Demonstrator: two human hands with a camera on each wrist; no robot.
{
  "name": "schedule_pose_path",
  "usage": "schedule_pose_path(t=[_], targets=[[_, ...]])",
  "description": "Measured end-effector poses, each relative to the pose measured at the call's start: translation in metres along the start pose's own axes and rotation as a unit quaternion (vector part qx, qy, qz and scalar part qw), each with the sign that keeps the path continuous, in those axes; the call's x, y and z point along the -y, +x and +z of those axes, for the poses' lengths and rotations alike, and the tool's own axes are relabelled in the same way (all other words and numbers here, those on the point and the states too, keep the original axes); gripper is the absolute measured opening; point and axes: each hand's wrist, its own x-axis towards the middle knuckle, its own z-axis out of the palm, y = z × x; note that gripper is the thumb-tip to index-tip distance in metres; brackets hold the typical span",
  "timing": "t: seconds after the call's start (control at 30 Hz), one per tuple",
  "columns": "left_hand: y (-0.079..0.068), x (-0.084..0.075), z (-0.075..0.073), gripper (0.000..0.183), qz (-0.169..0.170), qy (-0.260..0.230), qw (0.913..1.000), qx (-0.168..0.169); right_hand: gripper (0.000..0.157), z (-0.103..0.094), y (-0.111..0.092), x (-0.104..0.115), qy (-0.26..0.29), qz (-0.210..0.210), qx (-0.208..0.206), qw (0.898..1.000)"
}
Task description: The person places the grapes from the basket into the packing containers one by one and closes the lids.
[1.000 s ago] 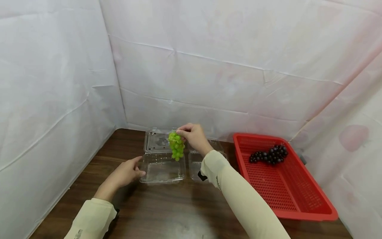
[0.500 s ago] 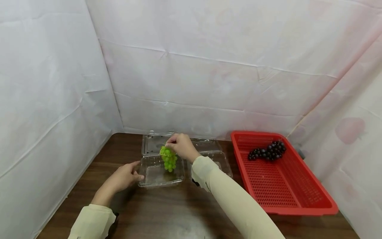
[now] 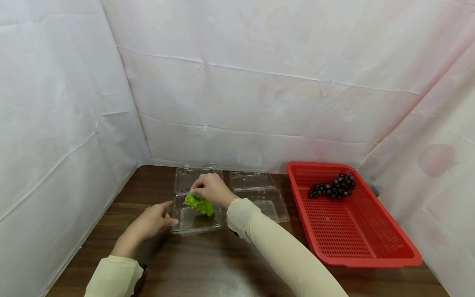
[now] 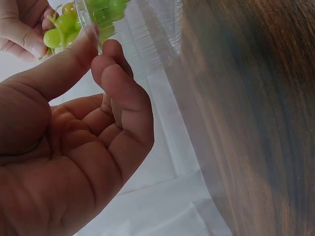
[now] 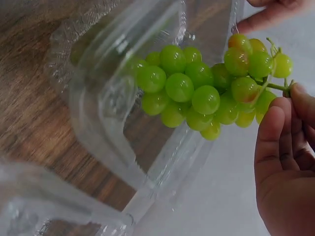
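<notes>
My right hand (image 3: 213, 190) pinches the stem of a bunch of green grapes (image 3: 201, 206). In the right wrist view the green grapes (image 5: 179, 87) lie slanted, their lower end overlapping the clear plastic container (image 5: 106, 132). The head view has the bunch over that container's open base, the left one of two. At the base's left side my left hand (image 3: 154, 220) holds the rim. Seen from the left wrist, thumb and curled fingertips of the left hand (image 4: 88, 118) meet at the thin clear edge (image 4: 86, 19), with the grapes just beyond.
A second clear container (image 3: 269, 206), lid folded back, stands to the right. The left container's lid (image 3: 182, 181) lies open behind its base. Farther right is a red basket (image 3: 365, 262) with black grapes (image 3: 334, 188) inside. White sheeting (image 3: 222, 82) walls the back of the wooden table (image 3: 200, 264).
The right hand has moved left and down with the green grapes, from above the container's back edge to over its base. The bunch has swung from hanging to slanted. The left hand stays at the rim.
</notes>
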Motion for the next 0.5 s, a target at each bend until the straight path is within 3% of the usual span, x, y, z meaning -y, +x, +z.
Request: schedule_pose_path(t=[0.5], targets=[[-0.002,-0.001,0.001,0.078,-0.012,0.009,0.9999,0.006,0.010,0.029,0.003,0.011,-0.068,-0.062,0.077,0.993]])
